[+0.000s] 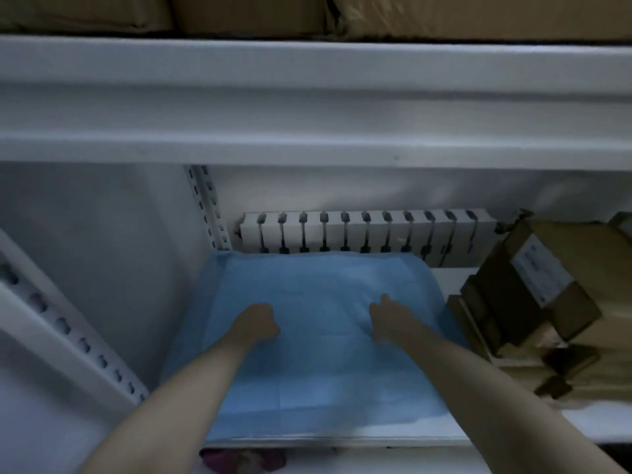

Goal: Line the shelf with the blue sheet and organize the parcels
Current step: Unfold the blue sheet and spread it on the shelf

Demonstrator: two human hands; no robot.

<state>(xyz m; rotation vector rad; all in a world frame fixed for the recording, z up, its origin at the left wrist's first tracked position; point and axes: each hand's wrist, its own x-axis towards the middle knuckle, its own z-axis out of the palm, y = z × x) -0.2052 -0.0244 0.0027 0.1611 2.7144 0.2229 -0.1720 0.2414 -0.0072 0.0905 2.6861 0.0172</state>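
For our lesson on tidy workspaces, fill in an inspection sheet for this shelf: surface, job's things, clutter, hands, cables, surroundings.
Surface: white shelf, its left part covered by the sheet.
Job's things: sheet lies flat; brown parcels piled at the right, beside it.
Clutter: purple thing below the shelf, too dim to identify.
Hands: left hand and right hand rest on the sheet; grip unclear.
Cables: nothing seen.
Surroundings: radiator behind; boxes on the level above; slotted post at the back left.
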